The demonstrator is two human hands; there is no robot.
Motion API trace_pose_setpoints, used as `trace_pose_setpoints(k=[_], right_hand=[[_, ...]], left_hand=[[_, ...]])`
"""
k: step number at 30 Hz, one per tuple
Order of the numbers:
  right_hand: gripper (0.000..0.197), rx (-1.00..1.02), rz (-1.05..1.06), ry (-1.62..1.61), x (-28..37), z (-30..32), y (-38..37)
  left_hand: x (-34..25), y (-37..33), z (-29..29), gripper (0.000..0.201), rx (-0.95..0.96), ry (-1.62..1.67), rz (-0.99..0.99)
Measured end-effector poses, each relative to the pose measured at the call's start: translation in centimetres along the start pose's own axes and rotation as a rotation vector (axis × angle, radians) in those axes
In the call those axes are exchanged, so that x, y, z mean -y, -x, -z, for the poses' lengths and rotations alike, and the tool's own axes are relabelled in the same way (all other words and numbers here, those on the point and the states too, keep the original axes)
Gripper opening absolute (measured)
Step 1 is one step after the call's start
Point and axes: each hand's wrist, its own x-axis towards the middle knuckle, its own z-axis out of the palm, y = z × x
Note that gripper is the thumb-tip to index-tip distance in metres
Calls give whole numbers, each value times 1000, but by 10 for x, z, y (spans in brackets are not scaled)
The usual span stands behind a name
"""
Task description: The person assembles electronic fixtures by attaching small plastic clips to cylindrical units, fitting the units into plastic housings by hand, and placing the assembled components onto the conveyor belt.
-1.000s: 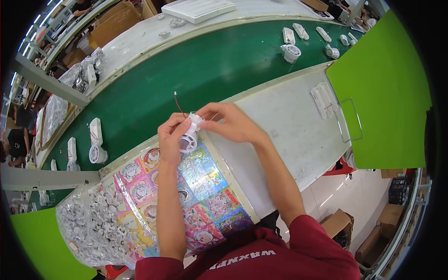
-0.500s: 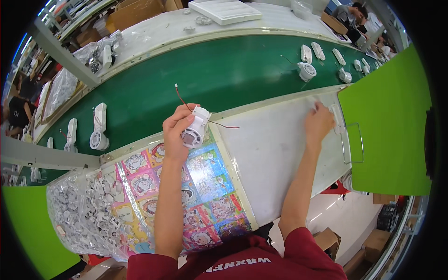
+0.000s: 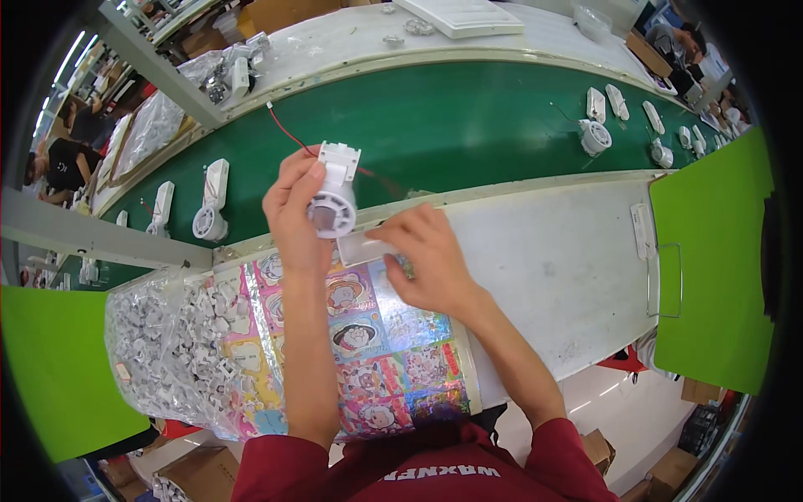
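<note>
My left hand is closed round a small white plastic fan-like unit, held upright above the bench edge. It has a slotted ring below and a squarish block on top. A thin red wire with a white plug sticks up from it, and another runs off to the right, blurred. Just below the ring, my right hand pinches a pale, elongated plastic shell piece between thumb and fingers. The shell's left end is close to my left hand; whether it touches the unit I cannot tell.
Under my arms lies a colourful cartoon-printed sheet, with a clear bag of small white parts to its left. A green conveyor belt beyond carries several similar units. Green panels flank the bench; a white strip lies at right.
My right hand has come leftward from the right end of the bench to the left hand, bringing a pale shell piece. The left hand still grips the unit; the whole view has shifted.
</note>
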Motion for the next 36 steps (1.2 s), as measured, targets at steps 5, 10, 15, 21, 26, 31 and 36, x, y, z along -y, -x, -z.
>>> trace_pose_setpoints(k=[5, 10, 15, 21, 26, 31, 36], right_hand=[[66, -124, -420, -816, 6, 14, -1], [63, -442, -708, -1018, -24, 36, -3], [64, -213, -512, -546, -49, 67, 13], [63, 103, -421, -235, -31, 80, 4], [59, 48, -307, -138, -28, 58, 5], [63, 14, -171, 197, -21, 48, 0], [68, 26, -149, 238, -19, 40, 1]], left_hand=[[22, 19, -42, 23, 89, -444, -38], [1, 31, -48, 66, 533, -453, -49], [-5, 31, -23, 81, 676, -1376, -66], [21, 18, -4, 58, 757, -1435, -207], [4, 16, -23, 48, 577, -1446, 152], [4, 17, -17, 50, 554, -1397, 45], [5, 16, -20, 51, 594, -1450, 39]])
